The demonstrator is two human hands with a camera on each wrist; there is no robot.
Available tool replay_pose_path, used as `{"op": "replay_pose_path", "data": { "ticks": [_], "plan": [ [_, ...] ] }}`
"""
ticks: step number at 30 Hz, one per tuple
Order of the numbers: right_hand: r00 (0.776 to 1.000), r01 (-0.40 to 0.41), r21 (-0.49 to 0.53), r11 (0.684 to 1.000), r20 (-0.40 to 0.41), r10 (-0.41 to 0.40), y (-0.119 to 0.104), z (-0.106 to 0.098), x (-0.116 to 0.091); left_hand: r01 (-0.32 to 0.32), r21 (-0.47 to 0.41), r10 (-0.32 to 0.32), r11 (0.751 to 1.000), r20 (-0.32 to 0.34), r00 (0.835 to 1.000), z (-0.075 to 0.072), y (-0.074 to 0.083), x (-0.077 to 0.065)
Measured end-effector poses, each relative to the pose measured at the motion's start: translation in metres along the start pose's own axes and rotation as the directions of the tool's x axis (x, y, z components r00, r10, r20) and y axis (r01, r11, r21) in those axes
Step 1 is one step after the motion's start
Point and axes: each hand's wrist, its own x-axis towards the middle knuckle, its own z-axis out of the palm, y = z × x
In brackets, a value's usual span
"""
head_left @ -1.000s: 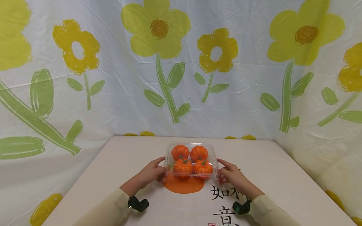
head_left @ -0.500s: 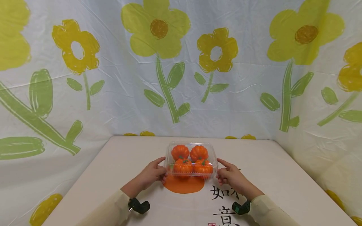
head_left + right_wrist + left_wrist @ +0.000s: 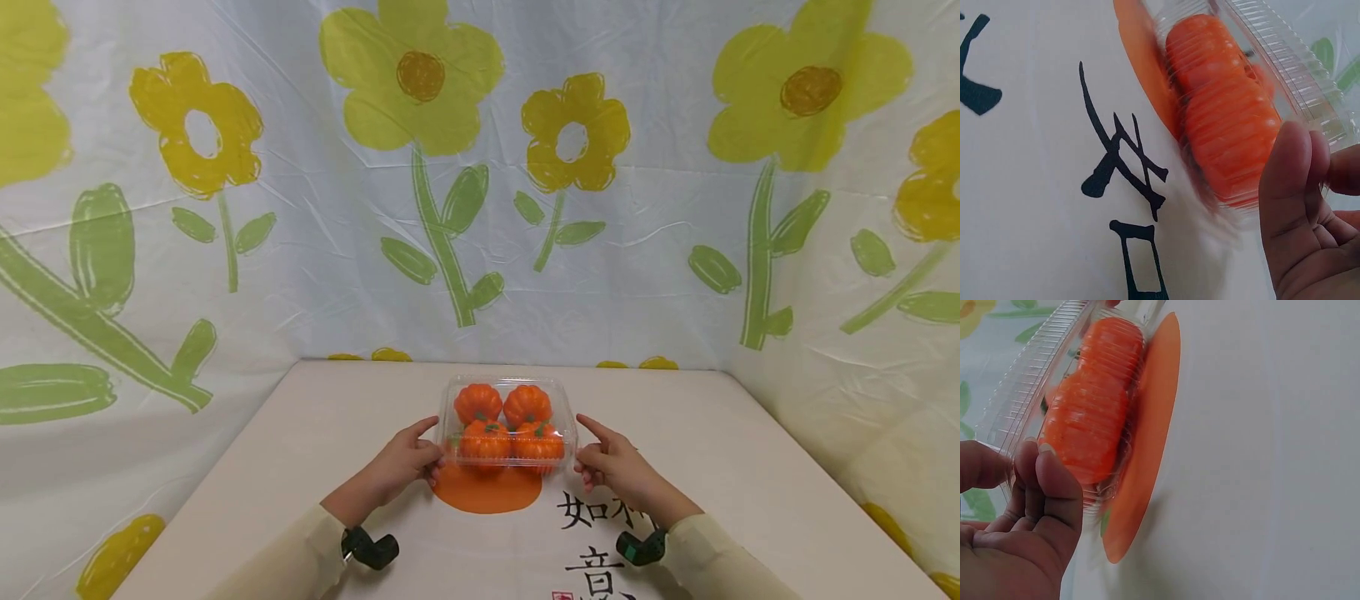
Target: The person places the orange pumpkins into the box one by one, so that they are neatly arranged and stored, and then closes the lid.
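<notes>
A clear plastic clamshell box (image 3: 507, 464) with ribbed sides stands at the middle of the table. Inside it are several small orange pumpkins (image 3: 527, 406) with green stems. My left hand (image 3: 397, 467) pinches the rim at the box's near left corner between thumb and curled fingers, its index finger stretched along the left side. At the near right corner, my right hand (image 3: 618, 471) pinches the rim likewise, its index finger pointing forward beside the box. Both wrist views show the thumb and fingertips meeting at the plastic rim, close to the pumpkins (image 3: 1085, 425).
The pale tabletop (image 3: 337, 400) carries a printed orange disc (image 3: 487, 492), partly under the box, and black characters (image 3: 592, 575) at the front right. Flower-patterned curtains (image 3: 330, 250) stand behind and at both sides. A dark device (image 3: 371, 550) is strapped at each wrist.
The right index finger has lifted slightly away from the box's side. Both hands otherwise stay at the corners, and the box remains in place.
</notes>
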Motion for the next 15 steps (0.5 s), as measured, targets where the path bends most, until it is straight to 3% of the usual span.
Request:
{"op": "replay_pose_path", "data": {
  "ticks": [15],
  "plan": [
    [1.000,-0.005,-0.080,0.997,0.012,0.006,0.0003,-0.0024,-0.0010,0.008,0.066,-0.010,0.998,0.034,0.999,-0.0065,-0.0045,0.0036]
  ]
}}
